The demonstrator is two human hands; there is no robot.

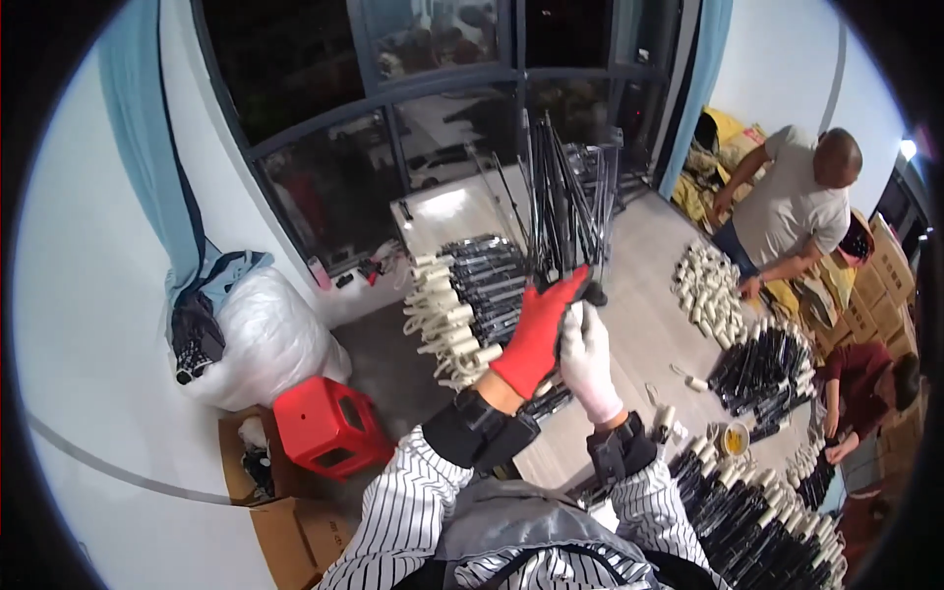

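Note:
My left hand (536, 339), in a red glove with dark fingers or palm, is raised over the near part of the table. My right hand (588, 364), in a white glove, meets it there, its fingers pressed together against the left glove's dark side. Both hands look closed; what lies between them, if anything, is hidden. Beyond them stands an upright bunch of thin black rods (565, 197) in a clear holder. Left of my hands lies a row of black shafts (489, 280) with cream handles (454, 329) and cord loops, looking like folding umbrella frames.
On the table (644, 256) are a pile of cream handles (706, 295), black shaft bundles (757, 369) and a larger handled stack (757, 521). A small round tub (734, 440) stands between. Co-workers (792, 202) (865, 388) work at right. A red stool (329, 428) stands left.

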